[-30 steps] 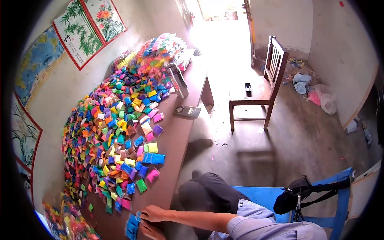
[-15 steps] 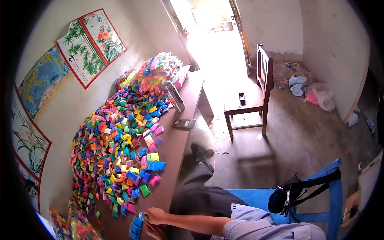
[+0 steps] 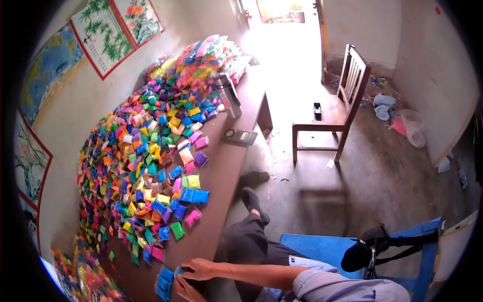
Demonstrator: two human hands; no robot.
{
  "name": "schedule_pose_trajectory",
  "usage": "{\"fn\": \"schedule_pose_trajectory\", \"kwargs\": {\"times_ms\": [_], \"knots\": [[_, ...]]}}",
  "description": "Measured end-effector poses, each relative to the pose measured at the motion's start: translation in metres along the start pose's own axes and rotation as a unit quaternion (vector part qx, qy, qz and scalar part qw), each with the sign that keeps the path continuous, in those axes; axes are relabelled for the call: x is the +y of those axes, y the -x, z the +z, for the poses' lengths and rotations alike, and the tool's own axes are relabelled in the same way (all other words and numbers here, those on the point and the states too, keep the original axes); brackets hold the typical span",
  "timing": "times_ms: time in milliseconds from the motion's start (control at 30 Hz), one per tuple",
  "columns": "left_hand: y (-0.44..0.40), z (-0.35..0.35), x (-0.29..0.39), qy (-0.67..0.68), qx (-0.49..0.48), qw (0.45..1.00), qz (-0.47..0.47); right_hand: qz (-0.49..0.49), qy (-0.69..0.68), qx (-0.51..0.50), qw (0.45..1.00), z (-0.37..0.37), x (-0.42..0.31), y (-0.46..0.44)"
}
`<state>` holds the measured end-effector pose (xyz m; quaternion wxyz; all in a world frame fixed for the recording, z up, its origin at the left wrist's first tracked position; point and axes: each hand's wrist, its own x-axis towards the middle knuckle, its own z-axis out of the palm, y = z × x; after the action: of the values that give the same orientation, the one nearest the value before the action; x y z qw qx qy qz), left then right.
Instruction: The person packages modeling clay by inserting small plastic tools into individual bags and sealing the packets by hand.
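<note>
My right hand (image 3: 200, 269) is closed on the near end of a small blue packet (image 3: 178, 272), its thumb and fingers pinched together at the desk's edge. Just below it in the view, my left hand (image 3: 188, 290) is partly cut off by the frame, and its fingertips also close on the blue packet. Beside the fingers, a strip of blue packets (image 3: 164, 284) lies on the brown desk (image 3: 198, 236). A large heap of small colourful packets (image 3: 136, 166) covers much of the desk, with another blue strip (image 3: 194, 196) at its near edge.
A steel flask (image 3: 229, 96) and a dark flat box (image 3: 239, 137) stand on the desk beyond the heap. A wooden chair (image 3: 322, 127) holds a black object. Nearby is a blue chair (image 3: 314, 250) with a black bag (image 3: 367, 246). Plastic bags (image 3: 412, 128) lie on the floor.
The view has tilted and shifted, so the desk and chairs appear moved. My hands stay at the blue packets near the desk edge, with the fingers slightly rearranged. A shoe shows more clearly than at first.
</note>
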<state>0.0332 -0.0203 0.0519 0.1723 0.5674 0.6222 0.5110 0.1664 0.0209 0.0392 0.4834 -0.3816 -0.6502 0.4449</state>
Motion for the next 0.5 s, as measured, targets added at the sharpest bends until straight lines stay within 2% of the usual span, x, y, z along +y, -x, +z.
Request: {"fn": "schedule_pose_trajectory", "kwargs": {"times_ms": [67,100,200,233,267,300,367,433,467,500], "knots": [[0.000,-0.004,-0.009,0.044,-0.041,0.998,-0.004,0.024,-0.012,-0.025,0.999,-0.005,0.007,-0.005],[-0.003,0.001,-0.015,-0.017,-0.030,0.999,0.038,0.036,-0.020,-0.043,0.998,0.000,0.011,-0.012],[-0.030,0.016,-0.015,-0.042,-0.084,0.996,0.002,0.048,-0.059,0.028,0.997,-0.024,0.002,-0.029],[-0.037,0.028,0.002,0.071,-0.083,0.993,-0.037,0.052,-0.055,0.043,0.996,-0.033,0.000,-0.034],[-0.042,0.041,0.019,0.123,-0.072,0.989,-0.049,0.010,-0.071,0.086,0.994,-0.036,0.005,-0.038],[-0.047,0.050,0.024,0.150,-0.088,0.984,-0.049,-0.027,-0.086,0.133,0.987,-0.039,0.013,-0.039],[-0.055,0.066,0.028,0.175,-0.095,0.978,-0.062,-0.026,-0.099,0.170,0.980,-0.050,0.019,-0.041],[-0.061,0.082,0.032,0.142,-0.126,0.982,-0.019,0.000,-0.046,0.170,0.984,-0.072,0.013,-0.038],[-0.064,0.090,0.029,0.141,-0.118,0.982,-0.028,-0.013,-0.010,0.181,0.983,-0.079,0.016,-0.039],[-0.067,0.101,0.024,0.173,-0.125,0.977,-0.017,-0.015,0.011,0.205,0.979,-0.085,0.008,-0.041]]}}
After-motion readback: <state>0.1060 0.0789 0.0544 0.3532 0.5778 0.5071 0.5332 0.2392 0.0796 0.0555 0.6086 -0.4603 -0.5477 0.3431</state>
